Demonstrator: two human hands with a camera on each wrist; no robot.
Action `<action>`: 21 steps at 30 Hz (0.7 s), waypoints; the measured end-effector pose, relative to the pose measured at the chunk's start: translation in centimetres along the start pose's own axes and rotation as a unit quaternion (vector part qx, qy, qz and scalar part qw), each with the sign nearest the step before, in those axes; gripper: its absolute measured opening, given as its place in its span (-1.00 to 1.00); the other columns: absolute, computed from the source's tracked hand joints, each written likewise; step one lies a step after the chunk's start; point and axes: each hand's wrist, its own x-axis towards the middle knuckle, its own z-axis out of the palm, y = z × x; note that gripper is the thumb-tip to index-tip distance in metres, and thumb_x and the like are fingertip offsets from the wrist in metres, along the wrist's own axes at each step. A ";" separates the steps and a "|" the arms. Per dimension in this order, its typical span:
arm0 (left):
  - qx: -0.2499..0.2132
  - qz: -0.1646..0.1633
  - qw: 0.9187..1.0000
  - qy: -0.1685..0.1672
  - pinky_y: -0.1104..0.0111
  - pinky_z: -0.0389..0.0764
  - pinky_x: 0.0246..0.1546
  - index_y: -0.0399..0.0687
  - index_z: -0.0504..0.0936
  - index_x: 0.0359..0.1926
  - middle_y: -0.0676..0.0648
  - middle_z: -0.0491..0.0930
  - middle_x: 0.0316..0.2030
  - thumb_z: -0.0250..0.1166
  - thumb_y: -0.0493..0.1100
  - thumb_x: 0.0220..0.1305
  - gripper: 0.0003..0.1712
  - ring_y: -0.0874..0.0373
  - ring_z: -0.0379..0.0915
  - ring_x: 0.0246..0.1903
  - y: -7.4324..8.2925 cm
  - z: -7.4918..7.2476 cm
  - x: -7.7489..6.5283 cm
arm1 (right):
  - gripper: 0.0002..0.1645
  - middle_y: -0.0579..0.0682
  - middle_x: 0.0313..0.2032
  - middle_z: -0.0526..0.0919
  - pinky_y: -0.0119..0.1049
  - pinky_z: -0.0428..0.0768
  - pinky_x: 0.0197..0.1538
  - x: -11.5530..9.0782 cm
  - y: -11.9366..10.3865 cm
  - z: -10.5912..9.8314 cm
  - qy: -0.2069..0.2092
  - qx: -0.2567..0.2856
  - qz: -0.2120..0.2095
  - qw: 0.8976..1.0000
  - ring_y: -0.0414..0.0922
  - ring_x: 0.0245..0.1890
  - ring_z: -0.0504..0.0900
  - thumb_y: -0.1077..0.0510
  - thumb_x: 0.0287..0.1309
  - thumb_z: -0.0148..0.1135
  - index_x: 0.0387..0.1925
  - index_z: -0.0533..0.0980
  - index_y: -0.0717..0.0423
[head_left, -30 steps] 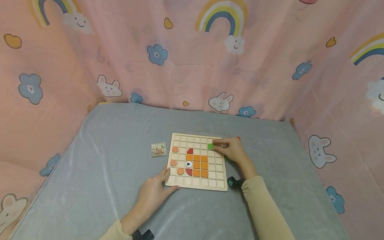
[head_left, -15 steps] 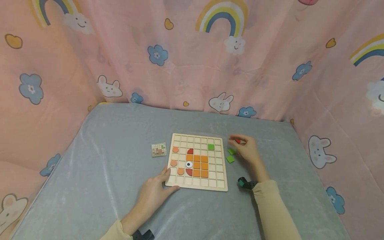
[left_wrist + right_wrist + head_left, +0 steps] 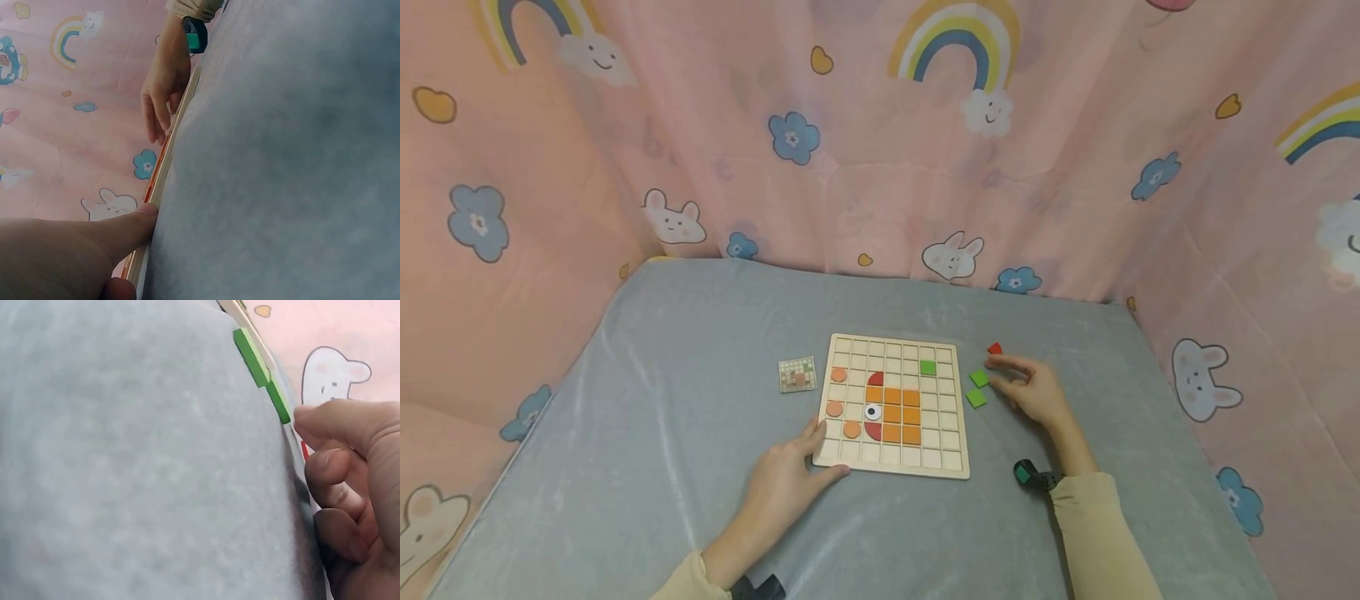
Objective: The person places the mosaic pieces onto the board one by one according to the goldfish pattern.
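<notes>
A square wooden grid board lies on the cloth with orange squares, red quarter-rounds, peach discs, a white eye disc and one green square in its cells. My left hand holds the board's near left corner, thumb on the front edge and fingers on the left side. My right hand hovers to the right of the board with thumb and index finger apart. Its fingertips are right beside two loose green square tiles. Past them lies a red triangular piece.
A small picture card showing a coloured grid lies left of the board. Grey-blue cloth covers the table, and a pink printed curtain encloses its back and sides.
My right hand has let go of the green square in its board cell and moved right, past the red piece, to the loose green tiles. My left hand has stayed put.
</notes>
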 end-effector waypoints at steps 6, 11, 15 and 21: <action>0.004 0.006 1.000 0.002 -0.09 0.72 -0.01 -0.17 0.64 0.35 -0.19 0.57 0.35 0.66 0.19 0.06 -0.09 -0.31 0.64 0.17 -0.1 0.1 -0.1 | -0.45 0.32 0.17 0.70 -0.36 0.38 -0.64 0.0 0.2 0.0 -0.025 0.004 -0.011 1.000 -0.26 -0.79 0.34 0.36 0.29 0.42 0.31 0.58 0.29; 0.002 0.007 1.000 0.003 -0.07 0.72 0.00 -0.17 0.64 0.35 -0.19 0.57 0.35 0.67 0.17 0.05 -0.09 -0.30 0.64 0.17 0.1 0.1 -0.1 | -0.46 0.33 0.18 0.70 -0.35 0.39 -0.65 0.1 0.2 0.0 -0.038 0.003 -0.013 0.999 -0.26 -0.80 0.35 0.39 0.29 0.41 0.30 0.59 0.31; 0.001 0.004 1.000 0.003 -0.06 0.72 0.00 -0.17 0.64 0.34 -0.19 0.57 0.35 0.68 0.15 0.04 -0.10 -0.29 0.64 0.18 0.1 0.0 -0.1 | -0.47 0.34 0.18 0.69 -0.33 0.40 -0.65 0.3 0.2 -0.1 -0.047 0.002 -0.013 0.999 -0.24 -0.81 0.35 0.38 0.30 0.40 0.29 0.59 0.31; -0.004 -0.001 1.000 0.000 -0.07 0.71 0.03 -0.17 0.64 0.35 -0.20 0.57 0.35 0.67 0.16 0.06 -0.09 -0.28 0.62 0.20 0.2 -0.1 -0.1 | -0.48 0.34 0.19 0.69 -0.33 0.39 -0.65 0.5 0.2 -0.1 -0.060 0.002 -0.015 0.998 -0.23 -0.81 0.34 0.37 0.31 0.39 0.29 0.59 0.31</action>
